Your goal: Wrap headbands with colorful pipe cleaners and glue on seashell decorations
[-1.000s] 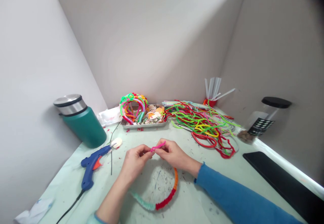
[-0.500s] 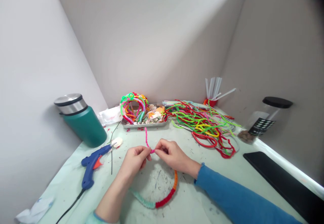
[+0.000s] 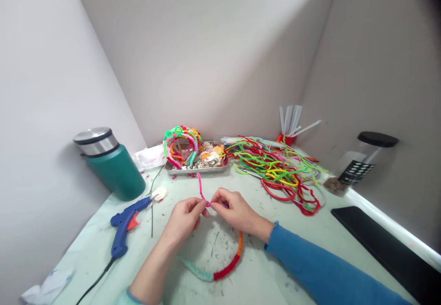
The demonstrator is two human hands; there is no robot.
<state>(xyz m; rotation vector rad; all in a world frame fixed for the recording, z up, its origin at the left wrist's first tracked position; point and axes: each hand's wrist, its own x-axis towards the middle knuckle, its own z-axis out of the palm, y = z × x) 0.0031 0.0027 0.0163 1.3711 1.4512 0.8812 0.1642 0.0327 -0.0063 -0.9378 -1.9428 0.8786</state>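
My left hand (image 3: pixel 184 217) and right hand (image 3: pixel 232 211) stay pinched together on the pink pipe cleaner (image 3: pixel 200 188); its tail now points away, another wrap on the headband (image 3: pixel 227 268).

Plain grey walls (image 3: pixel 213 57) meet in a corner; pale green table (image 3: pixel 262 277).

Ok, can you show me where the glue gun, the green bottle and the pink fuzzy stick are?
glue gun (image 3: pixel 121 231): head view, on its blue body.
green bottle (image 3: pixel 115 174): head view, on its green side.
pink pipe cleaner (image 3: pixel 199 184): head view, on the free end above the fingers.
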